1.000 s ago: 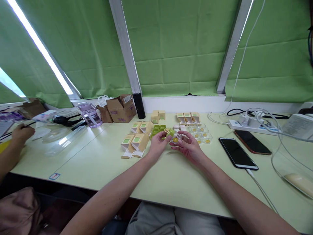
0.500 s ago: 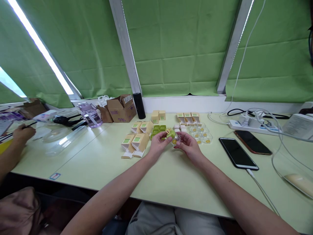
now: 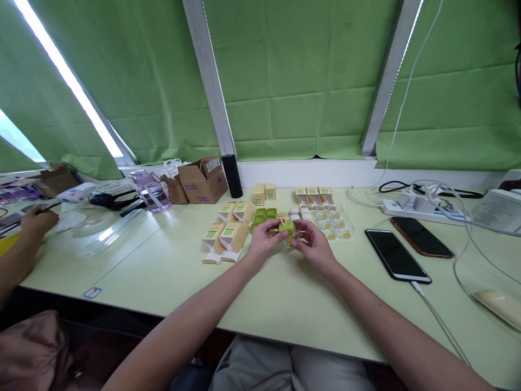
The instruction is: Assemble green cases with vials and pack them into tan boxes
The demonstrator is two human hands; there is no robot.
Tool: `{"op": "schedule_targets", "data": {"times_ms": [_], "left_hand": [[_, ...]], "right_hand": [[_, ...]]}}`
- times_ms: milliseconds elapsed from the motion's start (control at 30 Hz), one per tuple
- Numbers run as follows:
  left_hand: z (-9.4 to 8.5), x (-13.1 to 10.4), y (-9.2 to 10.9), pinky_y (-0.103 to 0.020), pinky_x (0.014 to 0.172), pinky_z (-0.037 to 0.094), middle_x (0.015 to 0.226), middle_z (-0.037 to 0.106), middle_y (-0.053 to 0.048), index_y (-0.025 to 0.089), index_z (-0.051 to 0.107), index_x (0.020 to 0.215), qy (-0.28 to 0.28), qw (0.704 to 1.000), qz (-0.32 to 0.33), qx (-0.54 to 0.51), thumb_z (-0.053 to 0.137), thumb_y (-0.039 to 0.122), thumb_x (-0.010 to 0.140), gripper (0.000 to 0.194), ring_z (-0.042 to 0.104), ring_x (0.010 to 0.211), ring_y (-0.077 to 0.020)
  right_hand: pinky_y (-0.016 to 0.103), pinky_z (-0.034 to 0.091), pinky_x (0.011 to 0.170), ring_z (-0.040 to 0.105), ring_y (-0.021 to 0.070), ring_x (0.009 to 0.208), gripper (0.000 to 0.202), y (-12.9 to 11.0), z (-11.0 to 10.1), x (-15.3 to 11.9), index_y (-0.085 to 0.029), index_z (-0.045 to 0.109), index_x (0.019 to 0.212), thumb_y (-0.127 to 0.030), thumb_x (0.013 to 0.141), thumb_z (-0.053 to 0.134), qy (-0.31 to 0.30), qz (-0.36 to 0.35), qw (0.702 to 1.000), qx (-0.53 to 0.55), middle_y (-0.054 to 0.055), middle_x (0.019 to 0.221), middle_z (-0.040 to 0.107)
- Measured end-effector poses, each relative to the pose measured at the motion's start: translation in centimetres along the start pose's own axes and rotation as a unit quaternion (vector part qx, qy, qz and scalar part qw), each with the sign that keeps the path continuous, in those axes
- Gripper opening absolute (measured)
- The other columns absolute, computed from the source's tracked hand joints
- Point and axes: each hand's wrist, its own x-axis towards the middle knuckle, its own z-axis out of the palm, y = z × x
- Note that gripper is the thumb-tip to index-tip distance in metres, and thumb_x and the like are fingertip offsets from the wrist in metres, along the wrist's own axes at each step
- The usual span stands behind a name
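Between my two hands is a small green cap (image 3: 287, 226) with a yellow loop on top, set over a clear container that my fingers partly hide. My left hand (image 3: 264, 237) pinches the cap from the left. From the right, my right hand (image 3: 311, 239) grips the clear lower part. Just behind my hands lie green square cups (image 3: 259, 215) and small white pieces (image 3: 300, 213). To their right are several clear containers (image 3: 334, 224) with yellow centres. Open cream boxes (image 3: 233, 234) with green windows lie left of my left hand.
More cream boxes (image 3: 313, 196) stand at the back. Right are two phones (image 3: 396, 255), a power strip (image 3: 423, 212), cables and a mouse (image 3: 499, 307). Left are a cardboard box (image 3: 203, 187), a black cylinder (image 3: 232, 176), a purple bottle (image 3: 150, 190) and another person's hand (image 3: 39, 221).
The green cap has turned more upright and sits closer over the clear container. My right hand has shifted slightly left, nearer my left hand.
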Motion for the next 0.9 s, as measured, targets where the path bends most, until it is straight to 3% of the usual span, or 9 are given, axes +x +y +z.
{"op": "schedule_targets", "data": {"times_ms": [433,667,900], "left_hand": [[0.1,0.1,-0.1,-0.04,0.094,0.06,0.109,0.078,-0.014,0.011,0.078,0.111,-0.006,1.0,-0.002,0.0,0.099,0.041,0.063,0.061,0.075,0.095,-0.0244],[-0.1,0.0,0.1,-0.038,0.095,0.058,0.116,0.073,-0.013,0.014,0.074,0.113,0.007,0.998,0.028,0.056,0.093,0.044,0.071,0.055,0.069,0.109,-0.0248],[0.1,-0.3,0.1,-0.033,0.087,0.058,0.116,0.068,-0.011,0.02,0.065,0.118,-0.024,0.994,0.065,0.084,0.09,0.039,0.076,0.053,0.063,0.114,-0.0242]], "right_hand": [[0.037,0.06,0.079,0.067,0.0184,0.088,0.062,-0.9,0.3,-0.3,-0.029,0.058,0.122,-0.042,0.069,0.089,-0.02,0.0,1.0,0.008,0.006,0.117,0.066],[0.042,0.062,0.084,0.068,0.0178,0.085,0.061,-0.8,0.5,-0.3,-0.029,0.055,0.121,-0.048,0.073,0.088,-0.018,-0.003,1.0,0.022,0.004,0.113,0.066],[0.042,0.063,0.084,0.07,0.0188,0.087,0.057,-1.1,0.4,-0.3,-0.031,0.054,0.123,-0.053,0.08,0.084,-0.014,-0.024,0.999,0.019,0.005,0.115,0.067]]}}
